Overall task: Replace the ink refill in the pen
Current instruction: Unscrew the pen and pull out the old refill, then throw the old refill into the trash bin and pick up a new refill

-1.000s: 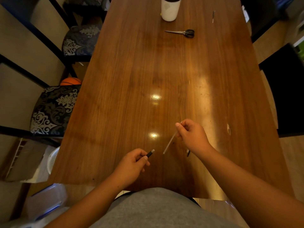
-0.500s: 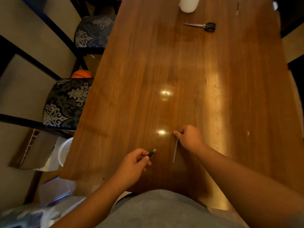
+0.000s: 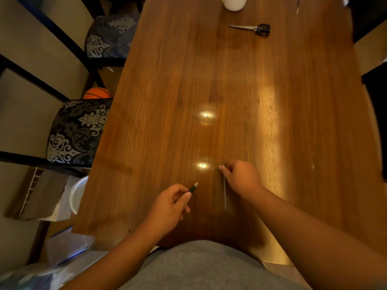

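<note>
My left hand [image 3: 167, 206] grips a short black pen barrel [image 3: 193, 187]; its silver end pokes out past my thumb toward the upper right. A thin pale ink refill [image 3: 224, 192] lies almost straight along the wooden table [image 3: 167, 101], just right of the barrel. My right hand [image 3: 240, 176] rests low on the table with its fingertips pinched on the refill's far end. Whether the refill is lifted or flat on the wood, I cannot tell. The two hands are a short gap apart.
Black-handled scissors [image 3: 251, 28] lie far up the table, near a white container [image 3: 233, 3] at the top edge. A thin stick-like item [image 3: 297, 7] lies at the far right. Patterned chairs [image 3: 77, 130] and an orange ball [image 3: 97, 93] stand off the table's left side.
My right hand has lowered toward the table and swung the refill from slanted to nearly straight along the wood. My left hand has kept its hold on the barrel. The camera shifted left.
</note>
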The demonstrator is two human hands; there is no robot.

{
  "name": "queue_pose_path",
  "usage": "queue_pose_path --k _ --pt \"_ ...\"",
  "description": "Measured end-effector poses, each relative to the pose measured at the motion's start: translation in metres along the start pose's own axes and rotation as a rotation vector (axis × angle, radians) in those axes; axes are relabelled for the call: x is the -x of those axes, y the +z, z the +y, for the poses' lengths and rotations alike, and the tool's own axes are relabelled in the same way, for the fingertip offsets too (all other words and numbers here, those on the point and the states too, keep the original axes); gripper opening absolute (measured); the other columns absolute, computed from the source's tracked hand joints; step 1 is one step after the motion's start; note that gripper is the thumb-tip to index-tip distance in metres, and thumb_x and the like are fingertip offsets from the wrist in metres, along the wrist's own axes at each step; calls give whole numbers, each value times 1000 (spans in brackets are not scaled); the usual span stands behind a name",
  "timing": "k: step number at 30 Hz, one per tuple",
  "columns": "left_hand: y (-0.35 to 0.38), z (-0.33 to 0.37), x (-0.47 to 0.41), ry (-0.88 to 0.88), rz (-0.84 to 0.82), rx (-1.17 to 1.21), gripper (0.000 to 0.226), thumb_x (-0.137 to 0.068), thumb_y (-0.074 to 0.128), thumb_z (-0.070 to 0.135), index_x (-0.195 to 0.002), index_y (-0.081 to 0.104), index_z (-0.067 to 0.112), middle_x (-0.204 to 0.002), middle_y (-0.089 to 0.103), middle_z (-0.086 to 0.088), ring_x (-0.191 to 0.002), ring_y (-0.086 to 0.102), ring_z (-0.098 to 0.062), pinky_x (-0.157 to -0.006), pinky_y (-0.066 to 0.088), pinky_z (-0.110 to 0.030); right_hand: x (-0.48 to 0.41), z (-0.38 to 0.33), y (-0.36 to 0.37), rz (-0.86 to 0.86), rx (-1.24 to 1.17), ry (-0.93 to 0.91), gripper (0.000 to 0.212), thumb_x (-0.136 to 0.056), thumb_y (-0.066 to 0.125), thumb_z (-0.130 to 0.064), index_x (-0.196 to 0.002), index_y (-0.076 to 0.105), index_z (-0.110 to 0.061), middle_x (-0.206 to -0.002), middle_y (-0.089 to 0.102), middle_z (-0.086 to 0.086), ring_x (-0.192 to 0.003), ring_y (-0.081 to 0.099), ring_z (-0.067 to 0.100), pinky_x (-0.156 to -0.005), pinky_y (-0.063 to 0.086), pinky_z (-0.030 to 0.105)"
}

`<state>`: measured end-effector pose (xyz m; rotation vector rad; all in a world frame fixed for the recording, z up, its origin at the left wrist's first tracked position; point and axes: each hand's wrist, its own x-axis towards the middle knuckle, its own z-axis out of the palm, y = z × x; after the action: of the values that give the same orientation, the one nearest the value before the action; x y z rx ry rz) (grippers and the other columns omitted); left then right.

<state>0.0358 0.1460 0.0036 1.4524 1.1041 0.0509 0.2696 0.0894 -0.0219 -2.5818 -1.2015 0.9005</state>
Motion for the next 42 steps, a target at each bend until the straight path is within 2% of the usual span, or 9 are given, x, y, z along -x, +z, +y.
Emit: queue_pose_path --k 3,6,9,11,14,22,25,34,42 --pt "5 0 -6 19 62 -51 14 -95 53 29 -84 61 31 -63 64 0 -47 50 -2 -43 39 -18 12 17 -10 123 -34 -10 36 -92 51 -49 -92 68 -17 -83 68 3 -78 63 22 -69 56 42" --pt "12 4 -17 -36 85 -25 15 -95 53 18 -86 59 28 -71 65 0 -55 56 -9 -48 45 -23 34 50 -17 241 -16 13 35 -90 53 -49 -100 66 -18 -95 66 3 -91 60 23 -75 52 36" --pt "20 7 -33 -52 85 -61 12 -92 59 16 -84 61 24 -78 70 -2 -69 69 -17 -59 58 -31 65 89 -14 257 35 87 50 -88 52 -54 -127 58 -23 -130 59 4 -119 51 25 -95 47 39" --pt "25 8 -45 -25 114 -200 10 -91 61 26 -81 62 24 -74 71 0 -68 70 -17 -63 60 -38 88 110 -6 220 72 166 63 -85 51 -60 -139 45 -29 -147 44 3 -132 41 25 -103 42 41" --pt "31 13 -62 86 167 -526 25 -89 58 43 -71 58 25 -61 66 2 -55 63 -13 -51 53 -36 115 128 8 122 149 249 75 -83 47 -68 -147 28 -35 -158 26 3 -143 27 25 -111 36 44" --pt "45 23 -79 186 58 -923 29 -91 50 43 -69 52 24 -57 60 3 -51 58 -12 -46 47 -31 138 132 30 72 142 290 85 -84 43 -69 -154 11 -32 -164 -1 3 -150 3 25 -120 17 42" --pt "49 23 -82 200 26 -961 27 -91 51 42 -68 48 28 -56 55 7 -49 53 -7 -41 34 -24 136 134 33 73 114 297 84 -85 44 -68 -154 12 -32 -165 -2 3 -151 1 24 -120 20 43" --pt "50 16 -86 205 12 -990 32 -91 52 44 -64 42 31 -54 52 9 -47 49 -3 -39 29 -23 135 135 38 84 107 308 85 -83 44 -69 -153 13 -33 -165 -1 2 -151 2 24 -121 18 43" --pt "39 13 -79 281 -19 -1045 49 -84 40 70 -62 50 27 -48 56 4 -42 54 -8 -42 48 -30 139 132 28 57 50 289 83 -85 50 -64 -153 14 -33 -165 0 2 -151 2 23 -121 17 43"
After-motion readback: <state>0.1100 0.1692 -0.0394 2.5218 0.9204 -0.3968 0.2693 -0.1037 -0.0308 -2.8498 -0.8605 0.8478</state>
